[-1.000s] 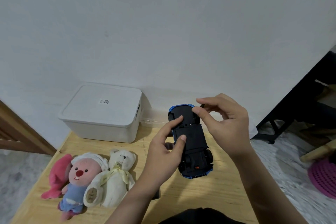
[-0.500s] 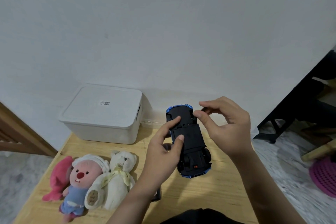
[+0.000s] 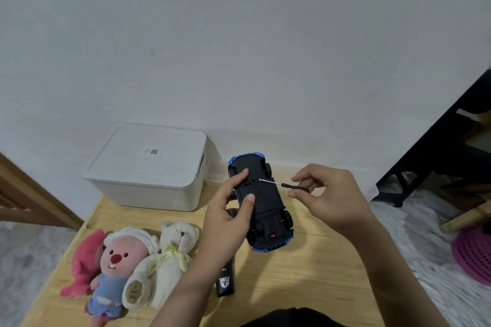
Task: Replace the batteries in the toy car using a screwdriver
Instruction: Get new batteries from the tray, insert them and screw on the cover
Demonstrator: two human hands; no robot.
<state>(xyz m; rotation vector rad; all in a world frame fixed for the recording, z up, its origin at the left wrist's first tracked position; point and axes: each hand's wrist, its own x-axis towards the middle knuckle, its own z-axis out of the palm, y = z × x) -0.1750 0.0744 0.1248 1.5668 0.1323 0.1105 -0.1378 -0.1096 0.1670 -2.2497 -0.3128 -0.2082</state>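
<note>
The left hand (image 3: pixel 228 210) is gripping the upturned toy car (image 3: pixel 261 202). The right hand (image 3: pixel 326 194) is pinching the screwdriver (image 3: pixel 281 184), its tip at the cover screw. Turning it likely comes next.

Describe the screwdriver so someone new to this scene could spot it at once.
Start at the wooden table against the white wall, then find the upturned blue toy car held by the left hand. The screwdriver is the thin tool pinched by the right hand, its silver shaft tip on the car's black underside, unlike the stubby black remote lying flat.
</note>
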